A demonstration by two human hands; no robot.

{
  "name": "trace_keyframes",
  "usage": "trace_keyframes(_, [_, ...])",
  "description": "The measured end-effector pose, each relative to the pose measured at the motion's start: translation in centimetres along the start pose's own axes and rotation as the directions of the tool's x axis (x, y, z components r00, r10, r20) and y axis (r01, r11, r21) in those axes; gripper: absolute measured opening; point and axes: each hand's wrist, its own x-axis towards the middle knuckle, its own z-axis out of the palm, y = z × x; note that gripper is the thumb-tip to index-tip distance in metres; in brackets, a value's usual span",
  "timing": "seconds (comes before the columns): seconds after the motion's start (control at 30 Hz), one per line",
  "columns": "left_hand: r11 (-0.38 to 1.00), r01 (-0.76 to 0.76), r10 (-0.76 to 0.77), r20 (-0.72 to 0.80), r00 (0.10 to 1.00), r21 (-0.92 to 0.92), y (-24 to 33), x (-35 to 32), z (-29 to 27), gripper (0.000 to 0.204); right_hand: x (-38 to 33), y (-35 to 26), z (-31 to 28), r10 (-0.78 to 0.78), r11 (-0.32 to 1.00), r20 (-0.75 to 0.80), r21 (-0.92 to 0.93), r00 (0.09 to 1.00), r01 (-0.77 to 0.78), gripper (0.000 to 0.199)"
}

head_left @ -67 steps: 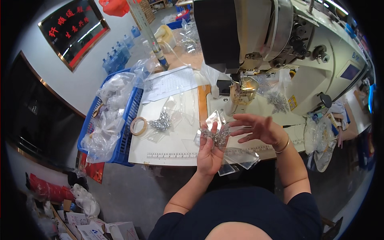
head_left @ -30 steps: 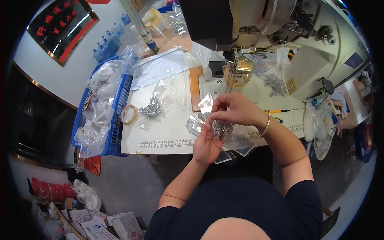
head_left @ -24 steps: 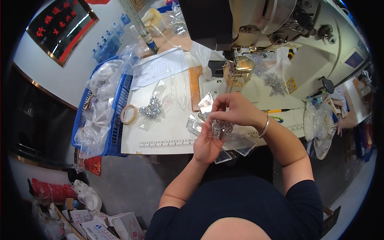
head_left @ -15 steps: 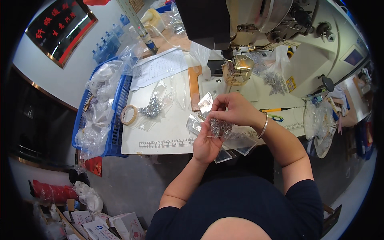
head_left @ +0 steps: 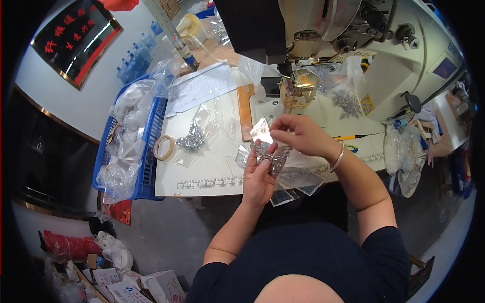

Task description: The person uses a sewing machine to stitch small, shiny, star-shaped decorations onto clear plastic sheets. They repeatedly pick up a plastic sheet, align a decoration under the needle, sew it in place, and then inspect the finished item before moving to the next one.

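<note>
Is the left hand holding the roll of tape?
No, the left hand holds a silvery piece, and the roll of tape lies on the white tabletop beside the blue basket.

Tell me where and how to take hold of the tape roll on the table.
I'd pinch the near band of the tape roll, reaching into its open hole, coming from above and the near side: the blue basket crowds its left and a sparkly silver piece lies to its right.

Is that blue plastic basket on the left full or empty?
Full: clear plastic bags are heaped in the blue plastic basket, hiding its bottom.
</note>
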Motion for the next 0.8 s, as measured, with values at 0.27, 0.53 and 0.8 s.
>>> trace_keyframes(0.27, [0.998,-0.007,0.007,-0.007,1.000,0.057,0.0,0.1,0.2,0.051,-1.2,0.7,-2.7,0.070,0.947,0.194,-0.321,0.979,-0.004,0.026])
trace_keyframes(0.53, [0.985,-0.010,0.018,-0.041,0.999,0.174,-0.4,0.1,-0.1,0.051,-1.2,1.5,-1.9,0.067,0.927,0.229,-0.374,0.971,0.024,0.027])
trace_keyframes(0.8, [0.973,0.020,-0.013,-0.034,0.999,0.231,0.2,-0.1,-0.2,0.051,-1.0,2.5,-0.9,0.046,0.961,0.257,-0.274,0.965,0.028,0.018])
